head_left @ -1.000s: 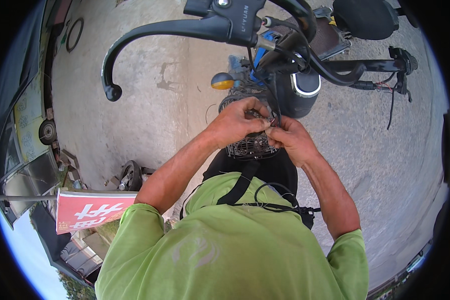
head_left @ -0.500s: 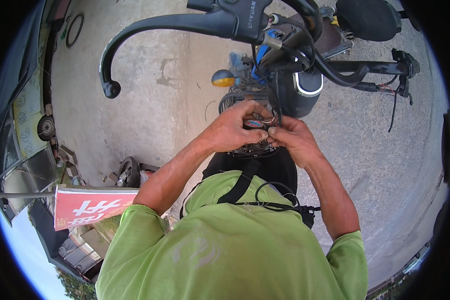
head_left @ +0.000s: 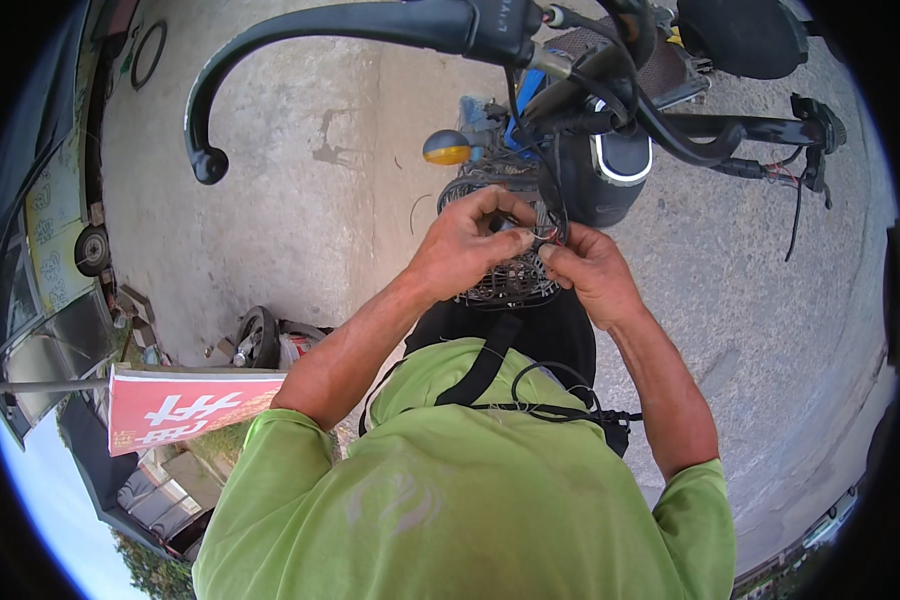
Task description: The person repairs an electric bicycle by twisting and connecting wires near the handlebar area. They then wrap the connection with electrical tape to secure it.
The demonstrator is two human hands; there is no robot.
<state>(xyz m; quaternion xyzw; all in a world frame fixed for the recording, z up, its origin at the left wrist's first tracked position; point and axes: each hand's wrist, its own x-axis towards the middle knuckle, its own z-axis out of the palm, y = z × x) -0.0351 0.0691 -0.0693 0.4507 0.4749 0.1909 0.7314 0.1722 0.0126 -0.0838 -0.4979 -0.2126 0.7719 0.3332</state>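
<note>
Thin electrical wires (head_left: 548, 235), some white and some red, run between my two hands in front of the scooter's handlebar. My left hand (head_left: 467, 245) is closed, thumb and fingers pinched at the left end of these wires; what lies in its palm is hidden. Close by on the right, my right hand (head_left: 597, 277) pinches the wires between thumb and forefinger. A black cable (head_left: 553, 185) hangs down to them from the handlebar. Beneath both hands is a black wire basket (head_left: 513, 282).
A long black brake lever (head_left: 300, 47) sticks out at upper left. Below it is an orange turn signal (head_left: 447, 150). Loose wires hang from the right handlebar end (head_left: 816, 140). A black front cover (head_left: 595, 185) stands just beyond my hands. A red sign (head_left: 185, 405) is at left.
Both hands have shifted slightly, the right one a little lower and apart from the left. A small round roll seen in my left hand is now hidden. The handlebar has turned slightly.
</note>
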